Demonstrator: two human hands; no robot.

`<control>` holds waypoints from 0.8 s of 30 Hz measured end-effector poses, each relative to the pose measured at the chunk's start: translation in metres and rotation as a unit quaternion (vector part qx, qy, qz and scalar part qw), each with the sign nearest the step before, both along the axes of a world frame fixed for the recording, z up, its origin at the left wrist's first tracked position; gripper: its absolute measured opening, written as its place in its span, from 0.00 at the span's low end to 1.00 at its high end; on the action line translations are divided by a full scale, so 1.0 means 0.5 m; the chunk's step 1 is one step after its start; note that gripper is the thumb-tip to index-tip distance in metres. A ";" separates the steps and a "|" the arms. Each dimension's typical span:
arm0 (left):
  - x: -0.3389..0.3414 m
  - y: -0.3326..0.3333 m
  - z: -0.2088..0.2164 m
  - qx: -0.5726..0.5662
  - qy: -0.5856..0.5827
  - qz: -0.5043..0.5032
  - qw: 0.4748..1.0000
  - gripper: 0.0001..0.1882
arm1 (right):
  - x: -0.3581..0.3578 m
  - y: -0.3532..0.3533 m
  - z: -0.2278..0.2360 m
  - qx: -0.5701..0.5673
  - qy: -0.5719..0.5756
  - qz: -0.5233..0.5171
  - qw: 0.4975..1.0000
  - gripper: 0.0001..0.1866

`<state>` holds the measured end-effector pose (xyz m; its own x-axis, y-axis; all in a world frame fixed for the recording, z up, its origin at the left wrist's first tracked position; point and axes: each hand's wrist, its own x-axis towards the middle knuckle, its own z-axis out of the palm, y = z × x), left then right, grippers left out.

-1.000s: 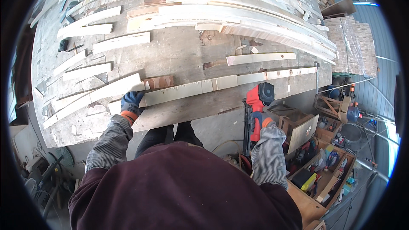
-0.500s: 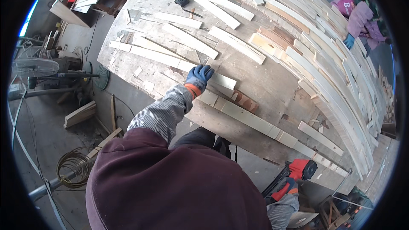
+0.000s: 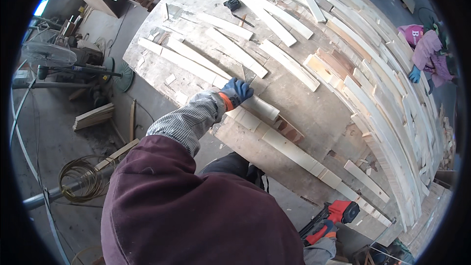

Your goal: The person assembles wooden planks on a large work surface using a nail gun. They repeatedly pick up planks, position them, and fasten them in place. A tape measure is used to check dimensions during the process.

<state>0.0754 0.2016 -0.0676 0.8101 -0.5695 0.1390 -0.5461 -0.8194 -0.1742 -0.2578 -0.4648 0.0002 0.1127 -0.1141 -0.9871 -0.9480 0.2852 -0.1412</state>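
Observation:
My left hand [image 3: 237,93], in a blue glove with an orange cuff, is closed over the end of a short pale wooden board [image 3: 265,107] at the table's near edge. Its fingertips are partly hidden. A long row of pale wooden strips [image 3: 289,151] runs beside this board along the edge, and a brown-faced wood block [image 3: 290,130] lies just past its end. At the lower right, my right hand [image 3: 321,230], also gloved, is wrapped round the handle of a red and black nail gun [image 3: 340,211], held beside the table edge.
Loose wooden slats [image 3: 238,51] and a black tape measure [image 3: 232,4] lie across the worktable [image 3: 319,113]. Long strips [image 3: 387,113] cover its right side, where another person [image 3: 431,56] reaches in. At left stand a fan [image 3: 49,54] and coiled hose [image 3: 81,179].
The whole view has shifted, so the table sits slightly lower and further right. Near my left hand, the strips in the edge row now look offset from each other. The nail gun stays in my right hand.

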 end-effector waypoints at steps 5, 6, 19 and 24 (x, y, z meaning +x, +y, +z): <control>0.033 0.048 0.019 0.038 -0.006 0.027 0.999 0.21 | -0.012 -0.008 0.000 -0.006 0.006 -0.006 1.000 0.16; 0.054 0.053 0.023 0.035 -0.024 0.034 0.999 0.21 | -0.015 -0.010 0.001 -0.007 0.007 -0.014 1.000 0.16; 0.128 0.024 0.063 0.045 0.239 0.071 0.967 0.47 | 0.015 0.013 -0.004 -0.007 0.002 0.034 0.999 0.12; 0.121 -0.038 0.044 0.023 0.216 0.020 0.976 0.45 | 0.001 0.033 0.013 -0.023 -0.009 0.010 1.000 0.13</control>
<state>0.1359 0.1826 -0.0454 0.8090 -0.5341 -0.2453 -0.5446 -0.8382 0.0290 -0.2574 -0.4484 0.0066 0.1339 -0.1574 -0.9784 -0.9506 0.2587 -0.1717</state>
